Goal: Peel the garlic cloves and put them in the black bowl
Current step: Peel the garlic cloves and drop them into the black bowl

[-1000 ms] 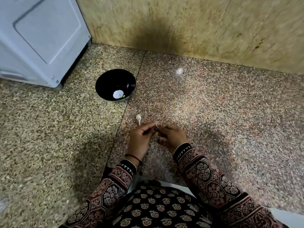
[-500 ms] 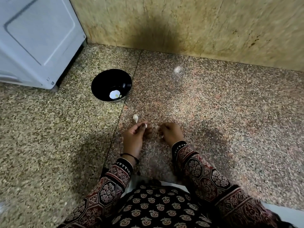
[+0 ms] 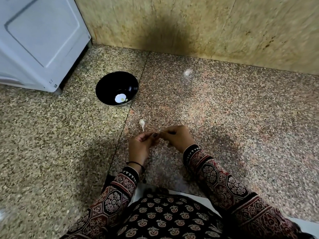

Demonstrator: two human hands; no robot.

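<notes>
Speckled floor (image 3: 224,118) by wall. Black bowl (image 3: 110,87), far left: few pale pieces (image 3: 120,98) inside. Left hand (image 3: 139,145) and right hand (image 3: 177,137), fingers curled, pinch small item (image 3: 160,132) together, likely clove mid-peel. Just beyond hands, spare clove (image 3: 142,122) on floor, apparently unpeeled.

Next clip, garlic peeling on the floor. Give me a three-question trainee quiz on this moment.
1. True or false: the black bowl stands on the floor near the white appliance.
2. The loose garlic piece lies: A in the bowl; B between bowl and left hand; C on the lap.
3. Which wrist wears the black band?
Key: 1 true; 2 B; 3 left.
</notes>
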